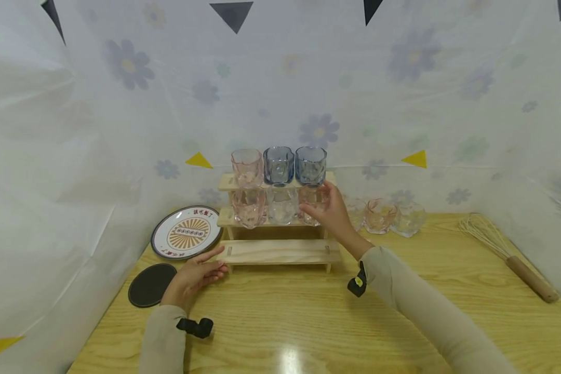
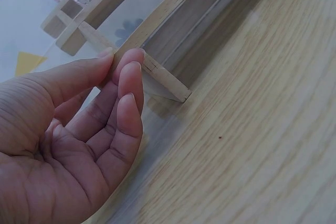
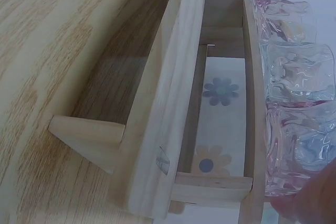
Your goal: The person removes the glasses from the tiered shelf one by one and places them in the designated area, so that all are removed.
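Note:
A three-step wooden rack (image 1: 280, 252) stands on the table. My left hand (image 1: 194, 278) pinches the left end of its lowest step between thumb and fingers, seen closely in the left wrist view (image 2: 84, 124). On the middle step, my right hand (image 1: 332, 213) holds the right-hand pink glass (image 1: 312, 202), thumb in front and fingers at its right side. Left of it are a clear glass (image 1: 282, 205) and another pink glass (image 1: 249, 208). The top step bears a pink glass (image 1: 247, 167) and two blue glasses, one in the middle (image 1: 278, 165) and one at the right (image 1: 310, 165).
Right of the rack stand a pinkish glass (image 1: 379, 216) and clear glasses (image 1: 409, 219), one partly behind my right wrist. A whisk (image 1: 509, 257) lies at the far right. A printed plate (image 1: 187, 232) and a black round mat (image 1: 151, 285) are at the left.

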The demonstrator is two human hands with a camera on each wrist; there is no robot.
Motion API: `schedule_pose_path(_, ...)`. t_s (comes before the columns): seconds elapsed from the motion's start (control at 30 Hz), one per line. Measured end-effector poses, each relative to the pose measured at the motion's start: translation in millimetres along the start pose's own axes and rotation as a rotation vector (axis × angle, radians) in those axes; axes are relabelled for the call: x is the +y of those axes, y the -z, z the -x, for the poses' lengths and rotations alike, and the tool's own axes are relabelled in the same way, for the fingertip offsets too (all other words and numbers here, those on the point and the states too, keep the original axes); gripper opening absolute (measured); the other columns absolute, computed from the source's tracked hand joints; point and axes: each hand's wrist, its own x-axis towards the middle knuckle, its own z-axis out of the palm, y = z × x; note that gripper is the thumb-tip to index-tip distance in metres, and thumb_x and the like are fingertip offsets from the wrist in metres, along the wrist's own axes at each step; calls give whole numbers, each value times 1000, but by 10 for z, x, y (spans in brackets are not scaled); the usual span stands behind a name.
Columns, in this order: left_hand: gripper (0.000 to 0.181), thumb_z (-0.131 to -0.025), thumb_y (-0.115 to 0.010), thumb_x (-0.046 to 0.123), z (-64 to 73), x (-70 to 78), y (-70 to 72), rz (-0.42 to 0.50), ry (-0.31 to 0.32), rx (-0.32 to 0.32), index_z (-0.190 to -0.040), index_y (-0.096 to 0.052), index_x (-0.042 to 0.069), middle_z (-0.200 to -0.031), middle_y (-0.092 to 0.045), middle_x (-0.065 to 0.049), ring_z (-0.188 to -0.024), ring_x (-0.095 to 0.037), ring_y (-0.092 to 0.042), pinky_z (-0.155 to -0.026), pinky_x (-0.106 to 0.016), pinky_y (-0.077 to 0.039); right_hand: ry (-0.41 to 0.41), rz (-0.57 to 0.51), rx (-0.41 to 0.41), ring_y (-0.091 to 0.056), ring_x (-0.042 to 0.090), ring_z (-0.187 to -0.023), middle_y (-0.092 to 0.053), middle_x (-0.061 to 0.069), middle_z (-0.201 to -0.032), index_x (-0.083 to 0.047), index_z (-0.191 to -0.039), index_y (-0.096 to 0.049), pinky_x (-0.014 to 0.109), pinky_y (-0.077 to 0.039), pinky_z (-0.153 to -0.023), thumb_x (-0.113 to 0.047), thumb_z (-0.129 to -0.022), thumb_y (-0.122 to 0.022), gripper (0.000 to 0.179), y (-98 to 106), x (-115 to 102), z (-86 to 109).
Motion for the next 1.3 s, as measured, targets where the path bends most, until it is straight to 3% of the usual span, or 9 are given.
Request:
schedule_pose_path(0.33, 59, -92, -61, 9, -2, -1, 3, -3, -4, -5, -146, -37, 10, -82, -71, -1, -70, -9, -66, -66, -21, -54, -17, -29, 16, -31, 40, -132, -36, 28, -136, 10, -144, -22, 52, -29, -107, -12, -82, -75, 84, -33, -9, -30)
schedule_pose_path(0.6, 58, -93, -61, 9, -11, -5, 3, -3, -1, 2, -146, -38, 10, -83, -71, -2, -70, -9, -65, -67, -21, -54, -13, 60, 77, -41, 31, -127, -45, 17, -134, 2, -144, -31, 45, -40, -100, -25, -81, -77, 83, -40, 1, 7)
schedule_pose_path(0.77, 58, -92, -61, 9, -10, -8, 11, -2, 0, 1, -146, -38, 10, -83, -71, -2, -70, -9, -66, -67, -21, -54, -15, 44, 104, -47, 30, -124, -50, 14, -134, 0, -142, -37, 43, -47, -95, -27, -78, -80, 82, -10, 9, 52)
schedule_pose_path(1.1, 58, -93, -60, 9, 3, 8, 9, -5, -5, -4, -146, -37, 9, -84, -71, -2, -71, -9, -66, -68, -22, -54, -26, 32, 97, -49, 31, -123, -49, 16, -136, -2, -142, -39, 44, -45, -97, -30, -77, -80, 82, 159, 32, 163)
schedule_pose_path(1.3, 57, -93, -59, 9, 3, 6, 0, -9, -1, -1, -146, -37, 10, -84, -71, -2, -71, -9, -66, -68, -22, -54, -19, 80, 104, -47, 28, -124, -52, 14, -134, -5, -144, -39, 49, -36, -104, -35, -78, -79, 83, 313, 38, 246)
